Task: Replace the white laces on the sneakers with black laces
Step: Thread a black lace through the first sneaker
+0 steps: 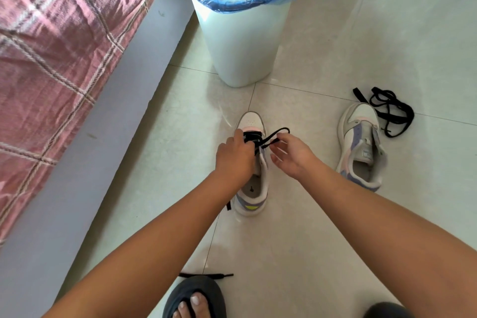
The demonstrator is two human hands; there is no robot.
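A person is threading a black lace [271, 138] through the lower eyelets of the near sneaker [254, 162] on the tiled floor [309, 214]. The left hand [233, 153] is gripping the shoe's front, apparently pinning the lace; the right hand [290, 156] is pinching its free end. Next: the following eyelet. Two sneakers; the second sneaker [361, 144] is waiting unlaced beside a spare black lace [389, 110].

Two sneakers: one mid-frame [251, 162], one at right [361, 147]. Two black laces: one threaded [271, 138], one loose, upper right [389, 108]. One bin [242, 41]. Two slippers, bottom edge [196, 297].
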